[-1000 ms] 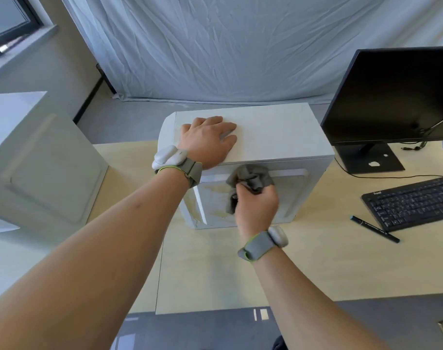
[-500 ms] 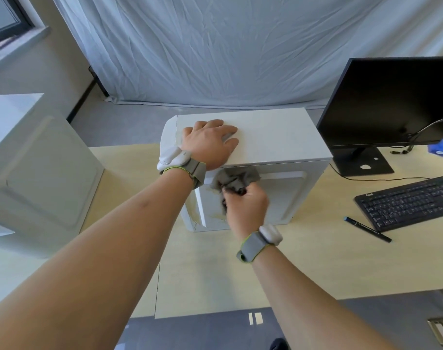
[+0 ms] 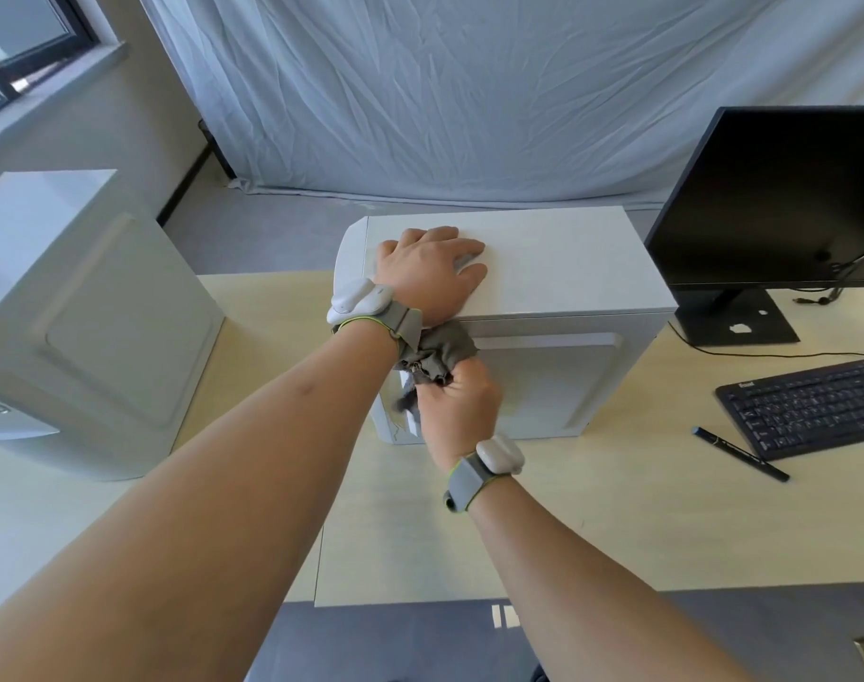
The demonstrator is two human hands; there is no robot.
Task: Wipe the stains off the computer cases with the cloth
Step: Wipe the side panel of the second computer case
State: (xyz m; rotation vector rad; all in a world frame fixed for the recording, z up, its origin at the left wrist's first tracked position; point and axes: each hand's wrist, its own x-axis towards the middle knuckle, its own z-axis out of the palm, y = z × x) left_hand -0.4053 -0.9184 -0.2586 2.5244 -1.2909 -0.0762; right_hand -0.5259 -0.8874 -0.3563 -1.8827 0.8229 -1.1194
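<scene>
A white computer case (image 3: 563,268) stands on the wooden desk in the middle of the view. My left hand (image 3: 432,275) lies flat on its top, near the left end, fingers straight. My right hand (image 3: 459,408) grips a bunched grey cloth (image 3: 440,354) and presses it against the upper left of the case's near side panel, just under my left wrist. A faint yellowish stain (image 3: 516,411) shows on that panel to the right of my hand. A second white computer case (image 3: 90,322) stands at the left of the desk.
A black monitor (image 3: 774,199) on its stand sits right of the middle case, with a black keyboard (image 3: 814,406) and a black pen (image 3: 740,453) in front of it. The desk (image 3: 617,524) reaches its near edge below my arms. A grey curtain hangs behind.
My right hand has slid the cloth leftward and up along the side panel, ending under my left wrist. My left hand has stayed on the case's top.
</scene>
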